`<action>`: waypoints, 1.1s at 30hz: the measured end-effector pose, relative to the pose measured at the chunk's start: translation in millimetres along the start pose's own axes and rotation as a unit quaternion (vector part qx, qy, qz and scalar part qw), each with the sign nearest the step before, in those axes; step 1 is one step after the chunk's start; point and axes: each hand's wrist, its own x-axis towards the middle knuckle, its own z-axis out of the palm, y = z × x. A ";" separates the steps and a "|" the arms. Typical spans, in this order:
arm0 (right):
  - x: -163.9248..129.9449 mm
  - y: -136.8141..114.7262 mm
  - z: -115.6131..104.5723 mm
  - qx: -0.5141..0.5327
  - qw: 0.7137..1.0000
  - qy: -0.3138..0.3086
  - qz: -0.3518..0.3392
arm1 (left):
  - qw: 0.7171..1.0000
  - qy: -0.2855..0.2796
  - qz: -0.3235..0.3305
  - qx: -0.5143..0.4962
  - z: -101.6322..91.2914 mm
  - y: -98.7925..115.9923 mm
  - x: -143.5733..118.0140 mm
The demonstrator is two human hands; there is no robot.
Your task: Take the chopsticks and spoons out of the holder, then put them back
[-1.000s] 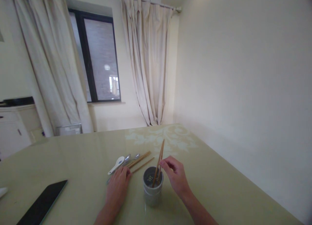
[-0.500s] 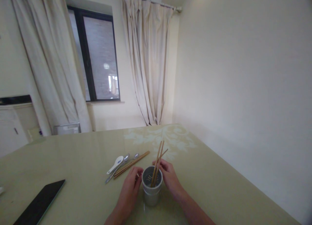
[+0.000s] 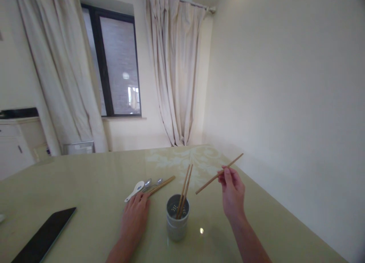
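Note:
A grey perforated utensil cup (image 3: pixel 177 225) stands on the pale green table (image 3: pixel 85 179), with two wooden chopsticks (image 3: pixel 184 190) leaning in it. My right hand (image 3: pixel 232 192) is raised to the right of the cup and pinches a single wooden chopstick (image 3: pixel 211 178), held slanted in the air. My left hand (image 3: pixel 134 217) rests flat on the table left of the cup, its fingertips touching loose chopsticks (image 3: pixel 161 186) that lie there. Beside them lie a white ceramic spoon (image 3: pixel 134 190) and metal spoons (image 3: pixel 152 183).
A black tablet or phone (image 3: pixel 42 238) lies at the table's near left. A bare wall runs along the table's right edge. Behind the table are curtains, a dark window and a white cabinet (image 3: pixel 14 145) at the left.
My right hand took one chopstick near the cup and lifted it up and to the right. My left hand moved from beside the cup back to the loose chopsticks.

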 end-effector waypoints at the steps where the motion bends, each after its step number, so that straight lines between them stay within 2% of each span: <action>1: -0.3 -3.5 0.0 0.017 1.000 -0.007 0.009 | 1.000 -0.008 0.000 0.003 -2.0 1.1 0.2; 4: -9.6 -8.4 6.2 0.024 0.997 -0.065 0.035 | 1.000 -0.030 -0.004 -0.003 -8.4 4.9 1.5; 8: -29.7 -4.5 19.9 -0.032 0.984 -0.168 0.043 | 0.999 -0.029 -0.011 -0.035 -11.2 6.5 2.4; 11: -41.8 1.9 27.0 -0.066 0.969 -0.230 0.061 | 0.993 -0.017 -0.026 -0.111 -9.7 9.8 2.5; 13: -48.1 5.7 29.8 -0.090 0.960 -0.255 0.073 | 0.979 -0.015 -0.054 -0.197 -8.9 15.3 3.0; 18: -61.0 14.1 33.9 -0.132 0.944 -0.291 0.083 | 0.915 -0.011 -0.095 -0.391 -11.9 38.1 3.7; 21: -66.8 25.2 34.1 -0.137 0.948 -0.272 0.093 | 0.887 -0.013 -0.097 -0.451 -16.8 51.9 1.5; 24: -69.0 42.9 32.7 -0.145 0.953 -0.240 0.111 | 0.862 -0.039 -0.097 -0.495 -22.4 62.2 -1.4; 26: -68.7 54.9 32.2 -0.147 0.948 -0.251 0.128 | 0.847 -0.063 -0.079 -0.522 -25.7 67.2 -2.7; 30: -67.5 67.4 36.0 -0.120 0.938 -0.287 0.151 | 0.835 -0.106 -0.035 -0.539 -31.2 74.3 -2.8; 33: -66.1 64.0 41.1 -0.103 0.942 -0.288 0.140 | 0.845 -0.109 -0.016 -0.523 -32.9 74.5 0.2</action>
